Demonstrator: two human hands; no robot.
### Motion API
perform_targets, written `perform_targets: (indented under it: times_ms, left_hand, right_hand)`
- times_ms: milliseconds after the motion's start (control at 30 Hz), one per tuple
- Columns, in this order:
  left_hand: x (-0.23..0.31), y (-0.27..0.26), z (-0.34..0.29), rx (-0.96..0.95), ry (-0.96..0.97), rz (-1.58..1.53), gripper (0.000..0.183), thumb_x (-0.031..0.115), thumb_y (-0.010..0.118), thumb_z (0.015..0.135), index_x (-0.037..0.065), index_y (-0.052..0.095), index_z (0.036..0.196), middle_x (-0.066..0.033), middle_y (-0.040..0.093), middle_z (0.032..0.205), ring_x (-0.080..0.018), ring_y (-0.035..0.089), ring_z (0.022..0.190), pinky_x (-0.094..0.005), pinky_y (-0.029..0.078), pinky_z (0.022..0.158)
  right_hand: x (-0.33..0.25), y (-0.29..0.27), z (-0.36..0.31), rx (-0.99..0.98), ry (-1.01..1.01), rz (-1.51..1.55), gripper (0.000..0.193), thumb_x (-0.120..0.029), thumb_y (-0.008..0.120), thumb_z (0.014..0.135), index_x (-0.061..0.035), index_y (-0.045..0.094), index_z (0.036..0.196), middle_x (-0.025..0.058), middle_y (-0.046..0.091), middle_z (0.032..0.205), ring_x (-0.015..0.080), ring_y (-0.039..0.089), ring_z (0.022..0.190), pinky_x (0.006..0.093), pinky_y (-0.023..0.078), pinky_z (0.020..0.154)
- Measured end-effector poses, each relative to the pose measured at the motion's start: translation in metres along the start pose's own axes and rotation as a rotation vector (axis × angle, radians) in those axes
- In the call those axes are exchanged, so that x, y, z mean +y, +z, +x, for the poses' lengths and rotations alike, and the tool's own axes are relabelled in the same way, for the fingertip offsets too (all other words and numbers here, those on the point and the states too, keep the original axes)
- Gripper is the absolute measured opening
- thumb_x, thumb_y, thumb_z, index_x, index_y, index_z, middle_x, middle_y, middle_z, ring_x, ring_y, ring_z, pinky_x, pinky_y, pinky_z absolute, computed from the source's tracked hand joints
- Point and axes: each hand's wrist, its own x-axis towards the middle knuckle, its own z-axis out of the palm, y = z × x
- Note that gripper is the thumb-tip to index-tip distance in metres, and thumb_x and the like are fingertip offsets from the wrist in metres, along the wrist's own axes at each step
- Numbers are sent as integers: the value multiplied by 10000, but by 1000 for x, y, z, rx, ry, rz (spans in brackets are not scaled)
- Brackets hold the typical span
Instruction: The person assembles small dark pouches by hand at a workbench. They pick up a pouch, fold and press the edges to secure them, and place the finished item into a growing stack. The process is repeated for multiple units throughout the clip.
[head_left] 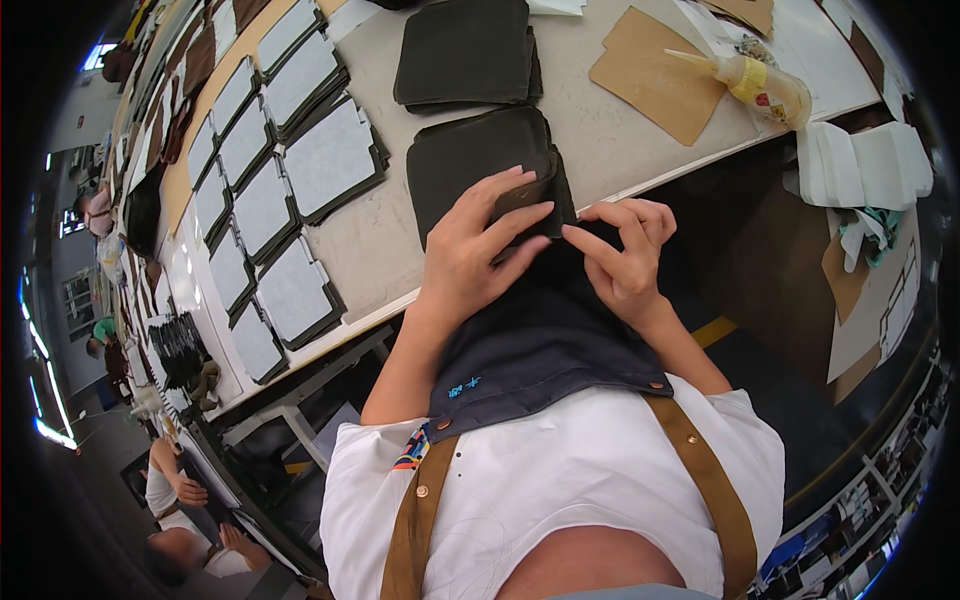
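A stack of thin black sheets with rounded corners lies at the table's near edge, leather or fabric, I cannot tell which. My left hand bends over its near right part, fingers apart and curled onto a raised edge of the upper sheets, thumb lower down. At the stack's near right corner, my right hand has thumb and index brought together on the edge, its other fingers curled in. What lies under the left palm is hidden. Just beyond sits a second black stack of similar shape.
Rows of white-topped, black-edged piles cover the table's left side. To the right lie a tan card and a nozzled bottle of yellowish liquid. White folded pieces hang past the table edge. Another person works at lower left.
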Motion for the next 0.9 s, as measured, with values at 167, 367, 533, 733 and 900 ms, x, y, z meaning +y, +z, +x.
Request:
perform_targets:
  times_ms: [167, 367, 533, 733, 900]
  left_hand:
    - [-3, 3, -2, 26, -7, 3, 369, 164, 886, 737, 115, 783, 1088, -121, 681, 1311, -314, 648, 1235, -397, 564, 954]
    - [-7, 6, -3, 51, -27, -23, 336, 198, 881, 744, 130, 786, 1059, -110, 690, 1292, -308, 667, 1192, -400, 572, 931]
    - [-2, 5, 2, 75, -16, -17, 283, 182, 867, 764, 129, 791, 1031, -110, 708, 1246, -307, 676, 1177, -392, 576, 912]
    - [-5, 8, 1, 109, -11, 9, 206, 96, 822, 811, 122, 789, 1013, -125, 717, 1207, -311, 700, 1120, -387, 584, 881]
    - [-5, 10, -3, 156, -61, -46, 234, 49, 798, 825, 100, 788, 1054, -153, 717, 1191, -316, 705, 1093, -377, 589, 867]
  right_hand:
    - [-2, 3, 4, 21, 13, 44, 366, -49, 739, 723, -196, 792, 1054, -12, 661, 1124, 213, 540, 1071, 413, 315, 974]
    - [-2, 3, 7, 25, 17, 56, 354, -44, 737, 724, -190, 785, 1043, -11, 661, 1120, 220, 541, 1070, 419, 321, 975]
    - [-3, 4, 9, 33, 19, 61, 300, -47, 736, 729, -168, 767, 1002, -7, 661, 1111, 226, 544, 1057, 428, 325, 972]
    - [-14, -1, 18, -27, 251, 231, 172, -108, 768, 770, -121, 736, 939, 31, 623, 1089, 270, 498, 1108, 448, 293, 1011]
    - [-23, 4, 27, -42, 275, 239, 170, -128, 791, 780, -110, 737, 940, 47, 606, 1112, 287, 472, 1139, 450, 273, 1028]
